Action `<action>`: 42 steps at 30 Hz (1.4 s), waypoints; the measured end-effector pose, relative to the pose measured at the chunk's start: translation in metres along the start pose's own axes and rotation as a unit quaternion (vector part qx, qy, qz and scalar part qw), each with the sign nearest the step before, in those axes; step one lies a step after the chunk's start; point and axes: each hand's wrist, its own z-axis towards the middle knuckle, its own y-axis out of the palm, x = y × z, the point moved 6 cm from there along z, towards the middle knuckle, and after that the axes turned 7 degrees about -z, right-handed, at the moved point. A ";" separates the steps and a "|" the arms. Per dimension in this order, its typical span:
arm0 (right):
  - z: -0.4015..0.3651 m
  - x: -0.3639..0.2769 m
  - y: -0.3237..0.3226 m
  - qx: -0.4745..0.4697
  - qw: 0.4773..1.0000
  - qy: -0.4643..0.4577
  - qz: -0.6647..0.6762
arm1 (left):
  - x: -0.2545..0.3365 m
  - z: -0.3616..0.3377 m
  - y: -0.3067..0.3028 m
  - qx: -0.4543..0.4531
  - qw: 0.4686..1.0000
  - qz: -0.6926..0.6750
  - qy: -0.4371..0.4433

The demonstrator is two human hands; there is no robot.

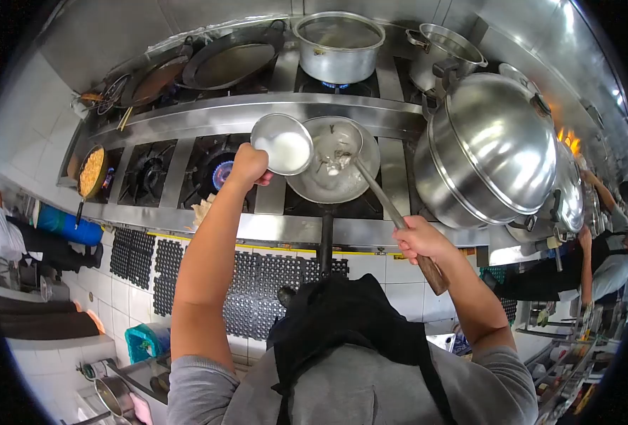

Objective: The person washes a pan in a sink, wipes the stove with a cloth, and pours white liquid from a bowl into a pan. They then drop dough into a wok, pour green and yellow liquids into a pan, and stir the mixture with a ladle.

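Observation:
My left hand (pixel 252 168) grips the rim of a metal bowl (pixel 264 129) with white liquid (pixel 290 151) in it. The bowl is tilted beside the left edge of a round pan (pixel 307 185) on the front of the stove. Closed around a wooden handle is my right hand (pixel 425 241), holding a long ladle (pixel 379 191). The ladle's round head rests over the pan, with some pale, wet bits in it that I cannot make out. The pan's dark handle (pixel 326 237) points toward me.
A lit burner (pixel 222 174) flames left of the pan. A large domed steamer (pixel 484 152) stands close on the right. Pots (pixel 338 64) and wide pans (pixel 232 65) line the back. A frying pan with orange food (pixel 93 172) sits far left. Other people work at both sides.

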 end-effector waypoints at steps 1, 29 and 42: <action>-0.003 -0.003 -0.004 0.025 0.998 -0.021 -0.049 | 0.002 0.000 0.000 0.002 1.000 0.001 -0.003; 0.038 0.019 0.021 -0.224 0.931 0.135 0.254 | 0.045 0.005 0.007 0.026 0.998 0.060 0.025; -0.010 -0.033 -0.013 0.136 0.969 -0.048 -0.202 | 0.049 0.005 0.005 0.027 0.998 0.008 0.058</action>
